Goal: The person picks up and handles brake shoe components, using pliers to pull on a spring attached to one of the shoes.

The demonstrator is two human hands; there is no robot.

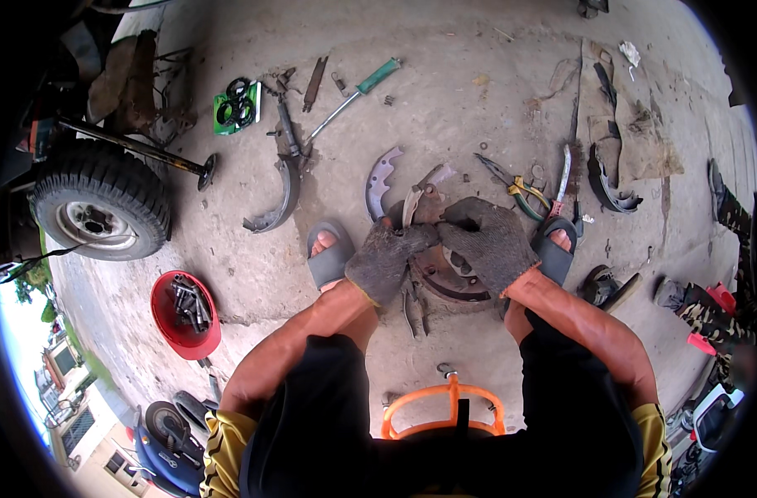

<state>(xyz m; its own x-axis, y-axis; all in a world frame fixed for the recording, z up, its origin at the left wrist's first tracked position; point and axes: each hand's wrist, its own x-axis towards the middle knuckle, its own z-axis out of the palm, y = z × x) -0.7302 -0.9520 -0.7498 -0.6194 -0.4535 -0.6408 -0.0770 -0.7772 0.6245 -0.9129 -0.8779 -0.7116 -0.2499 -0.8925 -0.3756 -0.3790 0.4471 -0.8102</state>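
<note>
Both hands wear dark, dirty knit gloves and meet in front of me, between my sandalled feet. My left hand has its fingers curled at the near end of a rusty metal brake part. Against the same piece, my right hand is closed, its thumb side touching the left fingers. The exact grip is hidden by the gloves. Under the hands a curved brake shoe lies on the ground, partly covered. A toothed metal arc rests just beyond my left hand. Dark pliers-like tool lies nearer me.
Left lie a brake shoe, a screwdriver and black rings. Pliers, a wire brush and another shoe lie right. A red helmet holds metal parts. A wheel stands left; another person's leg shows right.
</note>
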